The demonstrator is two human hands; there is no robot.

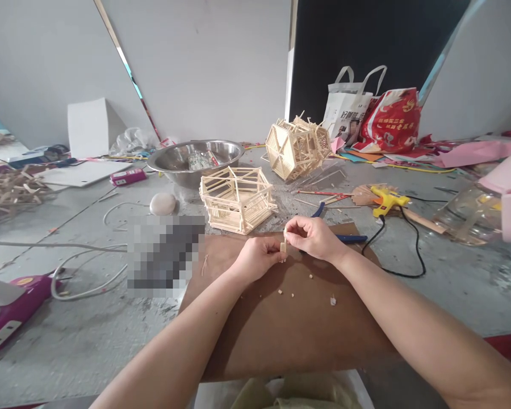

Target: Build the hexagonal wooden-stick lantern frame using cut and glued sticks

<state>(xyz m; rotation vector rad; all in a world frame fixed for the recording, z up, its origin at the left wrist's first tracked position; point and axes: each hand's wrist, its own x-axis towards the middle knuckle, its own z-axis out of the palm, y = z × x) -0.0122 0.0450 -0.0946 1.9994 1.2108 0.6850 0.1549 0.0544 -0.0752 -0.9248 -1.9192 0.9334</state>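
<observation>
Over a brown board (298,335), my left hand (259,258) is closed on a small pale wooden piece (283,248). My right hand (313,237) pinches a short pale stick (285,233) at the top of that piece, fingertips close to the left ones. Small whitish scraps (333,301) lie on the board below. Just beyond the hands stands a six-sided frame of thin wooden sticks (238,201). Blue-handled pliers (351,238) lie partly behind my right wrist.
Farther back are a metal basin (162,162) and a second stick structure (298,147). To the right sits a yellow glue gun (387,201) with a black cord. Magenta power strips (17,312) and cables are on the left. Bags (392,122) stand at the back right.
</observation>
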